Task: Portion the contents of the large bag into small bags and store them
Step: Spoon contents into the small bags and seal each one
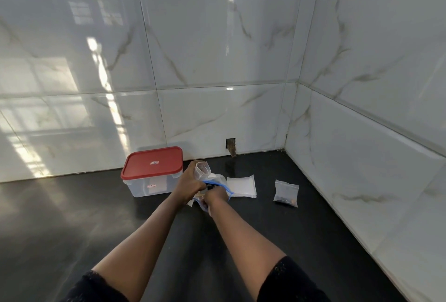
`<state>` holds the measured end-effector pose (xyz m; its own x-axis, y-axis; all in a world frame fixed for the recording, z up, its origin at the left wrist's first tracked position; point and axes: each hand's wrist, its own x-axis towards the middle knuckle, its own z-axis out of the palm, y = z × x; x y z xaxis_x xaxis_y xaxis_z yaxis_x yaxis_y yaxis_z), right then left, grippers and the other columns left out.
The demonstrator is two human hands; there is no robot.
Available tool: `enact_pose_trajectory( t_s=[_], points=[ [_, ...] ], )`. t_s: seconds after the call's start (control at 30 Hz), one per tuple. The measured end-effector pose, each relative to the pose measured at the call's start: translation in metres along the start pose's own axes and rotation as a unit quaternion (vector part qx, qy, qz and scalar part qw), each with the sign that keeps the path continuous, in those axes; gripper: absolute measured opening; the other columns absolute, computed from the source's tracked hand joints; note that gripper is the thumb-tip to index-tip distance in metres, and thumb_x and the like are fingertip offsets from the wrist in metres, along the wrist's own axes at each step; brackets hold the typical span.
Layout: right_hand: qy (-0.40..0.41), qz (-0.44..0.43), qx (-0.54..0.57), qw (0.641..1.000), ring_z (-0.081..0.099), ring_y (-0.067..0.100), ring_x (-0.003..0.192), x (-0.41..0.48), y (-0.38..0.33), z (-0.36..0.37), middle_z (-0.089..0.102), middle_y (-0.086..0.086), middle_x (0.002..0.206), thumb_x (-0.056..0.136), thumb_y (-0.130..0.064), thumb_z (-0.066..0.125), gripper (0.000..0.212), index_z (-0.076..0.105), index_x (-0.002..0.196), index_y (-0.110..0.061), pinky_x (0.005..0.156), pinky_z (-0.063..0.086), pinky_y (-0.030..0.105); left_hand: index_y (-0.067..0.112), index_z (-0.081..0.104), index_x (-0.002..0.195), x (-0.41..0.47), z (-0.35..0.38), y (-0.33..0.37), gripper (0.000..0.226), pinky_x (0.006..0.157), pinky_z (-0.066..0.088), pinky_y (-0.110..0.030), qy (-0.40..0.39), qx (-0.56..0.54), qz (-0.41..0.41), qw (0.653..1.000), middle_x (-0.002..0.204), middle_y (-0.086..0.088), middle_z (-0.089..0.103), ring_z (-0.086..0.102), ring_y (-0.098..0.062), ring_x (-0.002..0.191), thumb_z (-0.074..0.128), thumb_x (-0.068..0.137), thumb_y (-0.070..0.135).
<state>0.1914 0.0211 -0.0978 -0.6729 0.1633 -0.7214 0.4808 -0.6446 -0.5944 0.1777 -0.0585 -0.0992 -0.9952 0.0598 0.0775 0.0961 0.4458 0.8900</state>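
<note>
Hands [190, 182] grip bags [201, 170], container label [151, 185] illegible

A dark, glossy surface [72, 217] spreads across the lower view, from 8 o'clock round to 4 o'clock. A back wall [217, 48] of white, grey-veined tiles rises at 12 o'clock and meets a like side wall [374, 84] at 3 o'clock. At the back wall's foot, near the centre, is a rough notch [231, 146]. A window reflection [48, 118] shows at 9 o'clock.

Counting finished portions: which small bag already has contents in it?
The small bag lying alone nearest the right wall: dark pieces show at its bottom. The flat stack beside it looks empty, as does the open bag in the left hand.
</note>
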Motion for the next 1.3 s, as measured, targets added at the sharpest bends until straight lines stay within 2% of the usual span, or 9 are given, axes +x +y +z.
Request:
enact_pose_trajectory(
  t_s=[0.27, 0.37, 0.43, 0.6, 0.7, 0.87, 1.07, 1.13, 1.3],
  points=[
    [0.014, -0.006, -0.016, 1.0, 0.066, 0.032, 0.095, 0.006, 0.001, -0.008, 0.063, 0.021, 0.111, 0.099, -0.016, 0.039, 0.023, 0.056, 0.109, -0.006, 0.074, 0.056, 0.037, 0.018, 0.043, 0.12, -0.006, 0.008, 0.001, 0.057, 0.085, 0.046, -0.029, 0.001, 0.01, -0.006, 1.0, 0.105, 0.0, 0.05, 0.052, -0.018, 0.099, 0.064, 0.073, -0.006],
    [0.032, -0.054, -0.072, 0.995, 0.056, 0.022, 0.058, 0.009, 0.002, -0.014, 0.061, 0.018, 0.089, 0.101, -0.015, 0.029, 0.029, 0.055, 0.109, -0.004, 0.044, 0.045, 0.026, 0.018, 0.042, 0.119, -0.008, 0.008, 0.002, 0.056, 0.083, 0.047, -0.03, 0.013, 0.005, -0.013, 1.0, 0.103, 0.001, 0.051, 0.053, -0.017, 0.095, 0.064, 0.074, -0.005],
    [0.041, -0.078, -0.134, 0.987, 0.051, 0.021, 0.056, 0.008, 0.0, -0.016, 0.058, 0.018, 0.093, 0.101, -0.013, 0.027, 0.032, 0.054, 0.115, -0.001, 0.036, 0.038, 0.023, 0.015, 0.043, 0.121, -0.008, 0.007, 0.004, 0.056, 0.084, 0.049, -0.034, 0.028, 0.003, -0.017, 0.999, 0.104, -0.002, 0.053, 0.054, -0.02, 0.095, 0.063, 0.073, -0.006],
    [0.05, -0.155, -0.314, 0.935, 0.065, 0.029, 0.098, 0.015, -0.009, -0.015, 0.052, 0.019, 0.126, 0.095, 0.003, 0.038, 0.031, 0.051, 0.123, 0.0, 0.059, 0.05, 0.026, 0.013, 0.046, 0.122, -0.006, 0.01, 0.009, 0.058, 0.084, 0.051, -0.042, 0.052, 0.011, -0.022, 0.998, 0.107, -0.008, 0.058, 0.058, -0.026, 0.093, 0.066, 0.07, -0.002],
    [0.04, -0.165, -0.356, 0.919, 0.066, 0.029, 0.098, 0.013, -0.022, -0.021, 0.053, 0.02, 0.125, 0.09, 0.007, 0.047, 0.026, 0.053, 0.113, -0.003, 0.073, 0.055, 0.031, 0.011, 0.047, 0.121, -0.004, 0.012, 0.012, 0.055, 0.082, 0.052, -0.04, 0.064, 0.03, -0.012, 0.997, 0.108, -0.009, 0.058, 0.058, -0.024, 0.091, 0.068, 0.071, 0.002],
    [0.023, -0.185, -0.373, 0.909, 0.064, 0.027, 0.077, 0.007, -0.046, -0.041, 0.057, 0.014, 0.094, 0.087, 0.01, 0.05, 0.016, 0.053, 0.098, 0.0, 0.045, 0.042, 0.024, 0.007, 0.047, 0.12, -0.004, 0.012, 0.016, 0.052, 0.062, 0.04, -0.015, 0.079, 0.02, -0.014, 0.997, 0.104, -0.005, 0.054, 0.052, -0.016, 0.086, 0.07, 0.073, 0.0],
    [0.01, -0.2, -0.425, 0.883, 0.065, 0.026, 0.079, 0.009, -0.068, -0.055, 0.065, 0.021, 0.102, 0.082, 0.005, 0.056, 0.024, 0.06, 0.106, 0.008, 0.063, 0.051, 0.03, 0.008, 0.047, 0.122, -0.003, 0.009, 0.015, 0.058, 0.064, 0.041, -0.018, 0.094, -0.004, -0.019, 0.995, 0.106, -0.007, 0.056, 0.053, -0.02, 0.093, 0.073, 0.07, 0.001],
    [-0.011, -0.204, -0.433, 0.878, 0.066, 0.023, 0.075, 0.008, -0.078, -0.058, 0.066, 0.016, 0.089, 0.084, 0.001, 0.056, 0.022, 0.06, 0.104, 0.009, 0.065, 0.053, 0.029, 0.01, 0.045, 0.122, -0.004, 0.01, 0.016, 0.06, 0.071, 0.043, -0.024, 0.094, -0.014, -0.019, 0.995, 0.106, -0.006, 0.056, 0.054, -0.021, 0.095, 0.074, 0.069, 0.002],
    [-0.024, -0.184, -0.428, 0.884, 0.049, 0.015, 0.046, -0.011, -0.109, -0.063, 0.053, 0.013, 0.063, 0.091, 0.005, 0.041, 0.025, 0.055, 0.07, 0.004, 0.043, 0.04, 0.02, 0.011, 0.043, 0.121, -0.005, 0.01, 0.016, 0.062, 0.076, 0.041, -0.026, 0.096, -0.02, -0.024, 0.995, 0.106, -0.006, 0.054, 0.053, -0.021, 0.097, 0.075, 0.069, 0.001]
  ],
)
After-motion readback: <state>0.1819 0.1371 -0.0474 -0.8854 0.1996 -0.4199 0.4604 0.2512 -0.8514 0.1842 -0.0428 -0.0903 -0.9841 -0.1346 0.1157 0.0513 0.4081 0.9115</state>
